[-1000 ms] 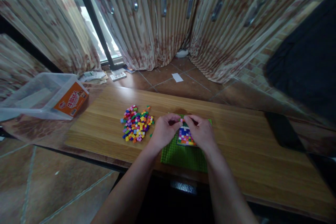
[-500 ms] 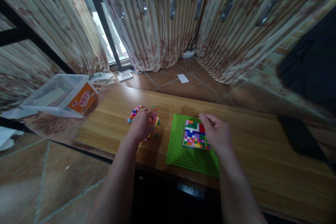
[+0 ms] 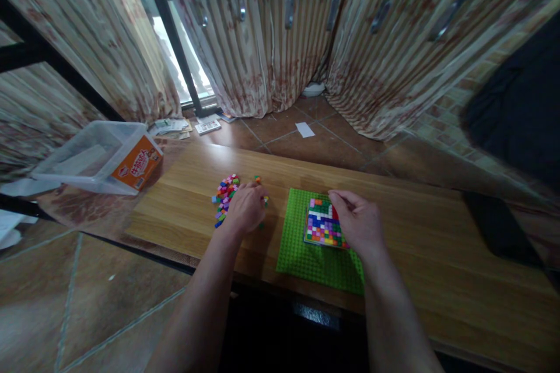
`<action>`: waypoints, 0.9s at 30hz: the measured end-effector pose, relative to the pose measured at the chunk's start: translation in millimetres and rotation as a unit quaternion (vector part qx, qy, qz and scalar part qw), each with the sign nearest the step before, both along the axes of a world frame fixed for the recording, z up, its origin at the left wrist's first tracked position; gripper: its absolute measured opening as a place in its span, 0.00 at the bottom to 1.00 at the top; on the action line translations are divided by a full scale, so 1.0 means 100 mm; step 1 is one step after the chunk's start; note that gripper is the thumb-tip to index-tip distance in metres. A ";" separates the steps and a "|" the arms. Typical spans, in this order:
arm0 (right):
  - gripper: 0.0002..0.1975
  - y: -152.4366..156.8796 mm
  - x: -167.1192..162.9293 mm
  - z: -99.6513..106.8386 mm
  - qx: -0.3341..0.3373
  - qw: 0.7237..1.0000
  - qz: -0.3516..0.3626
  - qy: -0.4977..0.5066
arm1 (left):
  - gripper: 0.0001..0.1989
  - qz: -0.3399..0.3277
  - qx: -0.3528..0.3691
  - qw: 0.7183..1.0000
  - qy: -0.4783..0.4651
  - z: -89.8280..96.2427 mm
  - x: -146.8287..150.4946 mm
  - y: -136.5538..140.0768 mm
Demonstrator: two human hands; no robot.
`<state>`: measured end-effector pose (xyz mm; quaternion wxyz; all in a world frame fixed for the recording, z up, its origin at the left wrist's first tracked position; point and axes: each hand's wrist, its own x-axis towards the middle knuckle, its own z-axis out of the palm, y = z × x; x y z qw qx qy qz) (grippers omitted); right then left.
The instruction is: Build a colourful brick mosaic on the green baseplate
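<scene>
My left hand (image 3: 247, 208) is over the right side of a pile of small colourful toy bricks (image 3: 226, 191) on the table. Its fingers are bent down and closed together, and whatever is between them is hidden. A green studded baseplate (image 3: 292, 256) lies to the right of the pile. On it sits a many-coloured brick mosaic (image 3: 321, 226), with rows of pink, white, blue, green, purple and orange pieces. My right hand (image 3: 362, 221) covers the mosaic's right side, thumb and fingers pinched near its far right corner. I cannot make out what they hold.
At the table's left end stands a clear plastic box (image 3: 98, 128) with an orange label. A dark flat object (image 3: 503, 227) lies towards the right of the wooden table (image 3: 420, 245). Books (image 3: 207, 126) and white paper (image 3: 305, 129) are on the floor beyond, before the curtains.
My left hand has shifted a little right over the pile, uncovering bricks on its left. My right hand has moved slightly left and stays at the mosaic.
</scene>
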<state>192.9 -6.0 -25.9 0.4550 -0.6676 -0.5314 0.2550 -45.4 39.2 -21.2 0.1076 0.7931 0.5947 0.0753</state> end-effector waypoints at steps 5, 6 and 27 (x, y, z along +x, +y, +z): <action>0.18 0.00 -0.01 0.02 0.005 1.000 -0.001 -0.016 | 0.09 -0.015 -0.010 1.000 -0.004 0.02 0.07 -0.01; 0.19 0.00 -0.01 0.02 0.006 1.000 0.000 -0.017 | 0.08 -0.016 -0.010 1.000 -0.008 0.02 0.08 -0.02; 0.07 -0.05 -0.17 0.16 0.138 0.978 0.155 0.024 | 0.05 -0.065 -0.137 0.806 -0.573 0.07 0.48 -0.16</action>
